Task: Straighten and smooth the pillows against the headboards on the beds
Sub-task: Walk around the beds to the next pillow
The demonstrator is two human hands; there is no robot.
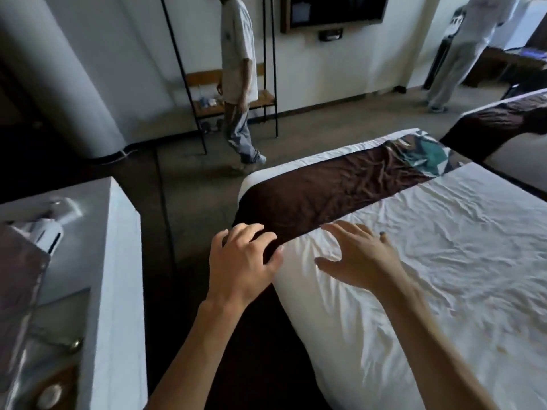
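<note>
Containers: metal rack point(233, 105) against far wall, lower shelf holds a few small items, too blurred to identify; shoes on floor under it. White cabinet point(118, 261) at left with a white device point(50, 229) lying on top, plus a shiny grey sheet point(17, 291) draped at its near corner.

Surroundings: near bed point(444, 261) with wrinkled white sheet, dark brown runner point(325, 190) across its foot end, teal patterned patch on the runner's far end. Second bed point(503, 125) at upper right, same brown runner. Carpet floor point(183, 179) between cabinet and bed. One person point(238, 69) in light shirt and grey trousers stands just beyond the bed's foot corner, in front of the rack. Another person point(461, 54) in light clothes stands far right near a dark tabletop point(509, 57). Dark screen point(334, 10) mounted on far wall. Nothing between the hands and the bed.

Pillows and headboards: none in view, camera faces the foot end, so can't say where they sit.

Left hand point(242, 261): at the bed's side edge, fingers half curled over the near edge of the runner where it drops over the side; touching it, full grip can't tell.

Right hand point(361, 255): wide open, fingers spread, palm down on or just above the white sheet, just beside the runner; holds nothing
</note>
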